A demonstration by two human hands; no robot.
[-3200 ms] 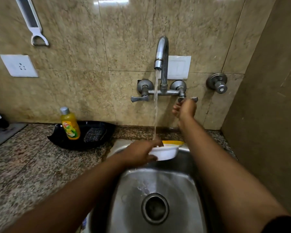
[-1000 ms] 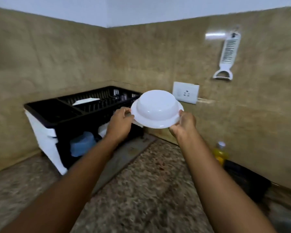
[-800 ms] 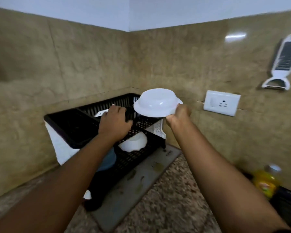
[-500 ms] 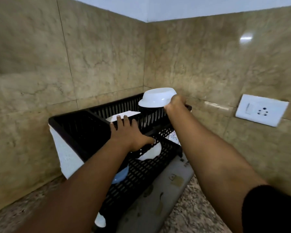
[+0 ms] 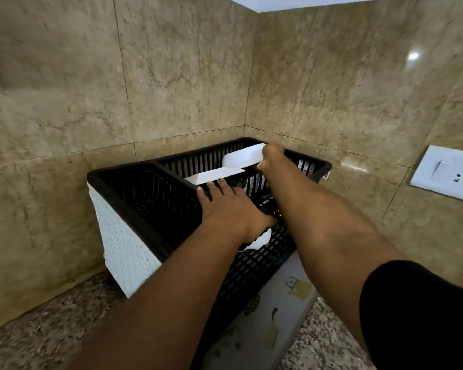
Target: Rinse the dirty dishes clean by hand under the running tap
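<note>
Against the corner where two walls of beige marbled tile (image 5: 171, 76) meet, a black slatted dish rack (image 5: 155, 198) stands on the speckled granite table (image 5: 38, 340), its near left end covered by a white perforated panel (image 5: 123, 252). Under the rack's front edge lies a pale drainage mat (image 5: 273, 319) with small printed figures. On the right wall, well apart from the rack, sits a white switch and socket plate (image 5: 449, 173). Inside the rack's upper right compartment a flat white plate (image 5: 214, 175) lies tilted, and behind it the white bowl (image 5: 242, 157) rests on its side near the back wall of that compartment. Lower down, a white dish (image 5: 259, 240) shows through the rack's front, partly hidden by the left wrist. The right hand (image 5: 271, 156) reaches over the rack and is closed around the bowl's rim, its forearm crossing above the rack's right end. The left hand (image 5: 230, 204) lies flat and open, fingers (image 5: 214, 186) spread, pressing on the divider and front rim of the rack and gripping nothing.
</note>
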